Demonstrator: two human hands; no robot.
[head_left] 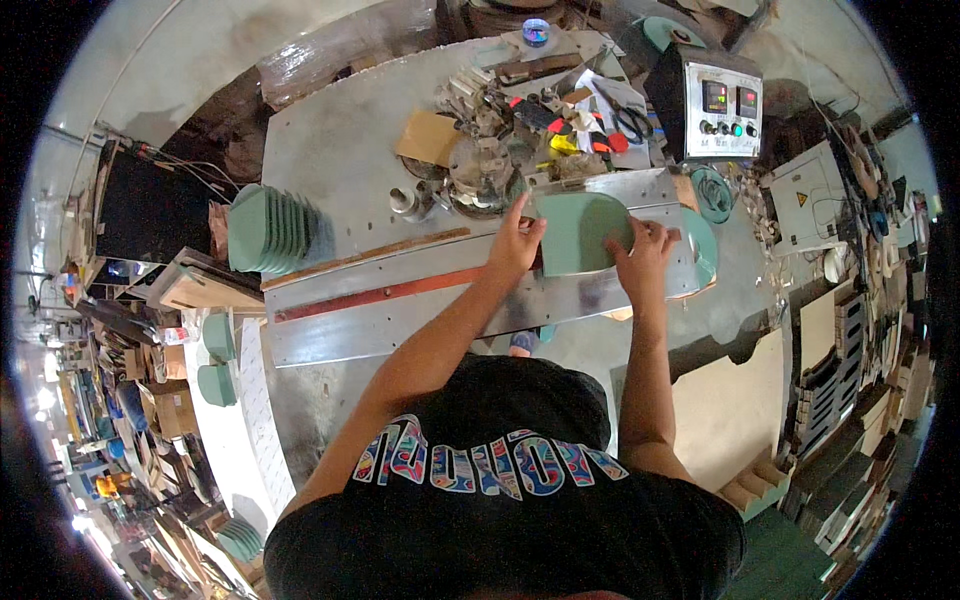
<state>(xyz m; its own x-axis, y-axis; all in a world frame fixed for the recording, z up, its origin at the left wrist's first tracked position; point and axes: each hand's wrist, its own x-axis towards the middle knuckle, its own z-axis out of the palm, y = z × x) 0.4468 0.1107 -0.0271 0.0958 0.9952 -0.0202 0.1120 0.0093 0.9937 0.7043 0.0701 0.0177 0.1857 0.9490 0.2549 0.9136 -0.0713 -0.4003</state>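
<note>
A green board [582, 235] with rounded corners lies flat on the metal work surface, against the round metal machine head. Its right edge is in the grip of my right hand [643, 255], with the thumb on top and the fingers bent at the side. My left hand [514, 243] is at the board's left edge, beside the machine head [482, 172]. The index finger there points away from me and the thumb stands apart from it, close to the board. Whether the thumb touches the board, I cannot tell.
At the left stands a stack of similar green boards [268, 230]. A control box [722, 108] with lit displays sits at the back right, near a green coil [711, 194]. Scissors [632, 122] and several small tools lie behind the machine head. An orange-brown strip [380, 293] runs along the metal surface.
</note>
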